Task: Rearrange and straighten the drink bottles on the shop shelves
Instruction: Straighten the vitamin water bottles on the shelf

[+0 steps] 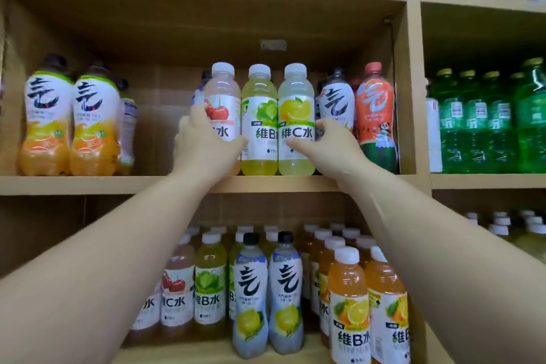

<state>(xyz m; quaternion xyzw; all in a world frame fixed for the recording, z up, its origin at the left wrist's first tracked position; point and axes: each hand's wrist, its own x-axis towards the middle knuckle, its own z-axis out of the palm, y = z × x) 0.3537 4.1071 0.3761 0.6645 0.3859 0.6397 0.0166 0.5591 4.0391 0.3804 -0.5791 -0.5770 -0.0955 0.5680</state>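
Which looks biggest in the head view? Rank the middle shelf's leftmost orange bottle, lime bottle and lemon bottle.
1. orange bottle: largest, taller and wider.
2. lime bottle and lemon bottle: they look alike, so not ranked.

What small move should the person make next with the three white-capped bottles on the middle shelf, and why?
Probably slide the trio left as one block. The left hand grips the cherry bottle, the right hand the lemon bottle, with the lime bottle squeezed between. Bare shelf lies to their left; on the right they crowd a black-capped bottle.
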